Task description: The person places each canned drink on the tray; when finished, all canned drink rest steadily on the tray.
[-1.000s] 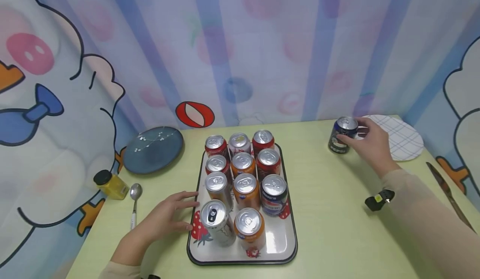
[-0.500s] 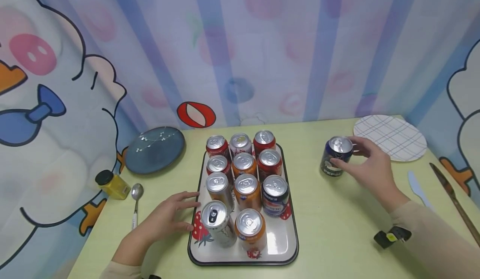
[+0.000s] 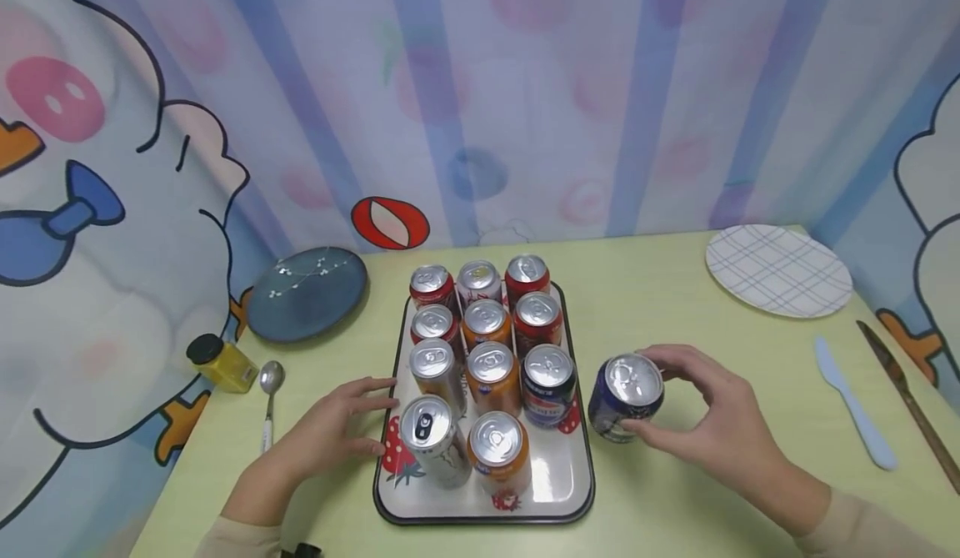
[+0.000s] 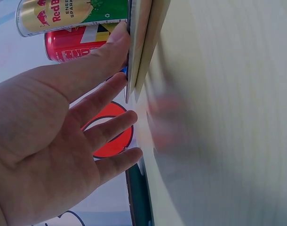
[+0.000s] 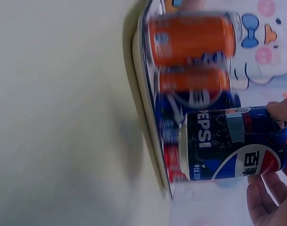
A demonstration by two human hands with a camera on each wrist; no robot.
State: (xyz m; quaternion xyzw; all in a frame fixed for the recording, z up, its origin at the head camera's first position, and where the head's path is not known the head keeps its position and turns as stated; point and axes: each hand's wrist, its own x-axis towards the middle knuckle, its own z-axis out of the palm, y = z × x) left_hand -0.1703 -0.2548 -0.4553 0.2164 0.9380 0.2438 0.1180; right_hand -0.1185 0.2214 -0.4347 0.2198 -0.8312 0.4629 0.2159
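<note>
Right hand [image 3: 712, 433] grips blue can [image 3: 625, 386] just beside tray [image 3: 577, 491] — left hand [image 3: 330, 437], fingers flat, touches tray's left edge on counter [image 3: 675, 308].

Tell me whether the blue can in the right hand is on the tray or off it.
Off it. The blue can sits beside the tray, just outside its right rim, gripped by the right hand.

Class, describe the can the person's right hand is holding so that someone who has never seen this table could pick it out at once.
Start at the tray of cans in the middle of the green table. Just off its right edge, the right hand grips a dark blue Pepsi can. Unlike the other cans, which all stand on the tray, it is held outside the tray.
</note>
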